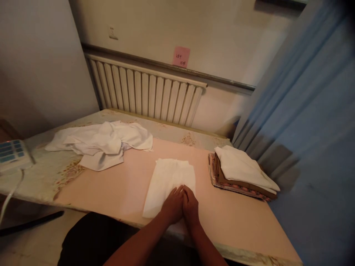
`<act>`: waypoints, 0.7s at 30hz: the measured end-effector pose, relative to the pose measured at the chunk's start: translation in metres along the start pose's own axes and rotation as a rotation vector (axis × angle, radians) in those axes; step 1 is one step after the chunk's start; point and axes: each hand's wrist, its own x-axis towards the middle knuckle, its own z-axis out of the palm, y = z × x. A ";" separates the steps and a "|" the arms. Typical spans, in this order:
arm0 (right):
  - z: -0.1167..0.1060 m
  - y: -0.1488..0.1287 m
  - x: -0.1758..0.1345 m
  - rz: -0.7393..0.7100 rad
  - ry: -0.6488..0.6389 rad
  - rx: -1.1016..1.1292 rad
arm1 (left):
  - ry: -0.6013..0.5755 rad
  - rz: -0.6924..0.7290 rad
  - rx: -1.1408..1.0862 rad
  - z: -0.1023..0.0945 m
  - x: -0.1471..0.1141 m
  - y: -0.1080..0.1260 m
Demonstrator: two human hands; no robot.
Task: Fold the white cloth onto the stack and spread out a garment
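Note:
A folded white cloth (169,175) lies flat on the pink table covering (122,192) in front of me. Over its near right part, my left hand (174,207) and my right hand (190,207) are pressed side by side, touching each other. The fingers of both hands are closed and curl inward. Whether they pinch the cloth's edge is hidden by the hands themselves.
To the left a crumpled white garment (108,138) is spread loosely. A stack of folded brown and patterned fabric (219,173) with a white cloth (241,164) on top lies right, near a blue curtain (313,155). A white keypad device (13,155) stands far left; a radiator (146,92) lines the wall.

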 end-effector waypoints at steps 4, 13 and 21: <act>0.004 0.020 -0.002 0.022 -0.004 -0.044 | -0.009 0.036 -0.029 -0.003 -0.002 -0.007; 0.014 0.041 -0.007 -0.103 -0.063 -0.223 | -0.036 0.110 -0.058 -0.027 -0.018 -0.026; 0.021 0.050 -0.008 -0.315 -0.056 -0.356 | -0.042 0.116 0.011 -0.032 -0.034 -0.049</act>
